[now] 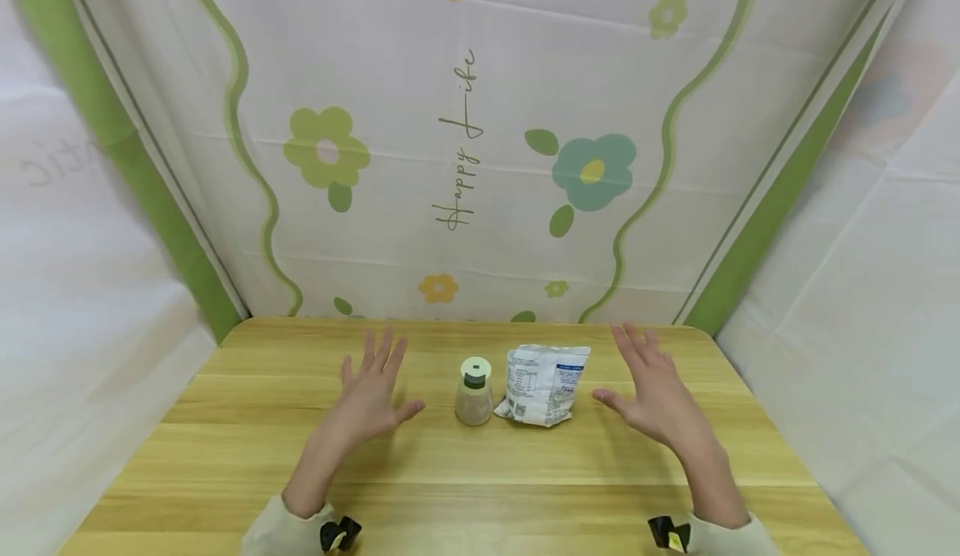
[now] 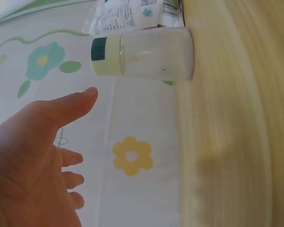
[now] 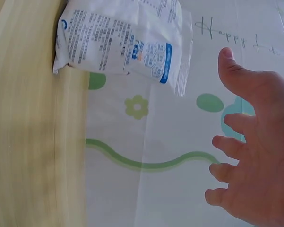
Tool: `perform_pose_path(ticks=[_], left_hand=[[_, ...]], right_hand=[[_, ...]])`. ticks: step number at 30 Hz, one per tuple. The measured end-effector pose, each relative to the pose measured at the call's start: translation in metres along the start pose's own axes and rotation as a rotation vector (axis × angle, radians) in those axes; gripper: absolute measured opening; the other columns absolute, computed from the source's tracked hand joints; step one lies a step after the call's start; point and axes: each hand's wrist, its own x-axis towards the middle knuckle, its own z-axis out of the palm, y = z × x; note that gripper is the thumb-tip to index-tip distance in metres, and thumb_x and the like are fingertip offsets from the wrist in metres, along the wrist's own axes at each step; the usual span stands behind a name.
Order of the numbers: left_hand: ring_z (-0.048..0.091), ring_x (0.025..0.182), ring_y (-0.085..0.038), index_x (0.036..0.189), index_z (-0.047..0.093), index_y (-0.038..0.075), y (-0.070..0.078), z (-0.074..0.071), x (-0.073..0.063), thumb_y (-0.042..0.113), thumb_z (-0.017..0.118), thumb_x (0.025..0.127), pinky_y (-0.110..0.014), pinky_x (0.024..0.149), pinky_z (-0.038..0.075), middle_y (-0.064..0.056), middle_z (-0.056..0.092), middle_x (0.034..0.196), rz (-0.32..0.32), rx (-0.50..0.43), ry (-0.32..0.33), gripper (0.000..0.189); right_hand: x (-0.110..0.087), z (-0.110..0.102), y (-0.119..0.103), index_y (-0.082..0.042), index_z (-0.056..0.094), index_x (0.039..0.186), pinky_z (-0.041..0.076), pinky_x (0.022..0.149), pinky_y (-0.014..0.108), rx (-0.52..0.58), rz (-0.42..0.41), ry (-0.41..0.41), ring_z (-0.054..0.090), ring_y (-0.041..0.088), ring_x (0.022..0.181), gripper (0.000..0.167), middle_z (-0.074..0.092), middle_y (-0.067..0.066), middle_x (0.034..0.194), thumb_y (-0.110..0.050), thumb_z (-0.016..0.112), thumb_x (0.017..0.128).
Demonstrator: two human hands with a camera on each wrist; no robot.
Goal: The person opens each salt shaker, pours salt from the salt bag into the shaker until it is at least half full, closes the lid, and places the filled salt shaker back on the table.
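A small clear jar [image 1: 474, 408] with a pale yellow-green lid and a dark green patch stands upright on the wooden table. Right beside it is a white printed packet [image 1: 534, 385] with blue marks, its crimped end up. To the left of the jar, my left hand [image 1: 367, 398] is held over the table with fingers spread, holding nothing. My right hand [image 1: 654, 393] hovers to the right of the packet, fingers extended and apart from it. The left wrist view shows the jar [image 2: 156, 54] beyond the thumb; in the right wrist view the packet [image 3: 118, 40] is beyond the right thumb.
The wooden table [image 1: 450, 510] reaches back to a white curtain [image 1: 405, 64] with flowers and lettering. White fabric walls with green edging [image 1: 150, 172] enclose both sides. Black wrist devices [image 1: 340, 533] sit at both cuffs.
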Motion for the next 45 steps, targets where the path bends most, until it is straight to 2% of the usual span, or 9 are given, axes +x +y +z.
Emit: perform_pose_path(ticks=[5, 10, 15, 20, 26, 33, 40, 45], left_hand=[[-0.001, 0.152, -0.046, 0.158, 0.014, -0.002, 0.007, 0.004, -0.003, 0.039, 0.075, 0.088, -0.079, 0.112, 0.003, -0.022, 0.006, 0.166, 0.050, -0.081, -0.028, 0.102], [0.006, 0.153, -0.044, 0.157, 0.012, -0.004, 0.014, 0.009, -0.007, 0.035, 0.076, 0.088, -0.073, 0.116, 0.007, -0.022, 0.009, 0.165, 0.089, -0.134, -0.033, 0.102], [0.005, 0.154, -0.039, 0.158, 0.007, -0.002, 0.020, 0.015, -0.009, 0.034, 0.077, 0.088, -0.067, 0.120, 0.009, -0.020, 0.007, 0.166, 0.111, -0.180, -0.069, 0.106], [0.008, 0.154, -0.036, 0.159, 0.006, 0.002, 0.024, 0.021, -0.011, 0.034, 0.077, 0.087, -0.061, 0.123, 0.014, -0.020, 0.009, 0.166, 0.101, -0.226, -0.084, 0.106], [0.026, 0.149, -0.041, 0.159, 0.015, 0.001, 0.027, 0.028, -0.011, 0.030, 0.081, 0.085, -0.057, 0.119, 0.029, -0.025, 0.020, 0.163, 0.075, -0.281, -0.055, 0.103], [0.049, 0.133, -0.044, 0.157, 0.020, 0.000, 0.030, 0.033, -0.011, 0.027, 0.084, 0.081, -0.054, 0.108, 0.045, -0.027, 0.035, 0.156, 0.072, -0.336, -0.033, 0.103], [0.053, 0.129, -0.044, 0.156, 0.023, -0.003, 0.030, 0.042, -0.009, 0.028, 0.085, 0.080, -0.054, 0.105, 0.048, -0.029, 0.046, 0.148, 0.072, -0.339, -0.030, 0.102], [0.053, 0.129, -0.044, 0.153, 0.027, -0.006, 0.030, 0.049, -0.003, 0.025, 0.085, 0.079, -0.054, 0.104, 0.048, -0.029, 0.047, 0.147, 0.078, -0.337, -0.015, 0.099]], right_hand=[[-0.002, 0.002, -0.009, -0.010, 0.016, 0.160, 0.020, 0.116, 0.070, 0.023, -0.014, 0.003, 0.012, 0.050, 0.150, 0.100, 0.019, 0.025, 0.163, -0.044, 0.074, 0.087], [-0.003, 0.005, -0.021, -0.009, 0.016, 0.160, 0.028, 0.114, 0.068, 0.048, -0.035, 0.004, 0.015, 0.047, 0.151, 0.099, 0.017, 0.022, 0.165, -0.042, 0.074, 0.088], [-0.004, 0.008, -0.035, -0.005, 0.018, 0.159, 0.035, 0.112, 0.064, 0.091, -0.082, 0.024, 0.023, 0.045, 0.149, 0.097, 0.021, 0.021, 0.164, -0.040, 0.075, 0.088], [-0.004, 0.014, -0.047, -0.001, 0.024, 0.157, 0.041, 0.109, 0.060, 0.111, -0.139, 0.044, 0.038, 0.045, 0.142, 0.094, 0.030, 0.023, 0.160, -0.033, 0.078, 0.086], [-0.003, 0.024, -0.061, 0.000, 0.030, 0.154, 0.045, 0.108, 0.053, 0.125, -0.184, 0.041, 0.046, 0.041, 0.137, 0.094, 0.040, 0.022, 0.155, -0.032, 0.082, 0.082], [0.000, 0.036, -0.077, -0.004, 0.031, 0.155, 0.047, 0.108, 0.048, 0.172, -0.246, 0.024, 0.052, 0.037, 0.134, 0.095, 0.044, 0.018, 0.154, -0.035, 0.082, 0.082], [0.004, 0.046, -0.088, -0.005, 0.036, 0.154, 0.046, 0.108, 0.049, 0.209, -0.251, 0.002, 0.053, 0.035, 0.133, 0.091, 0.047, 0.016, 0.152, -0.032, 0.083, 0.081], [0.011, 0.057, -0.095, -0.004, 0.038, 0.152, 0.046, 0.108, 0.048, 0.237, -0.264, -0.006, 0.053, 0.034, 0.133, 0.088, 0.049, 0.016, 0.150, -0.032, 0.083, 0.082]])
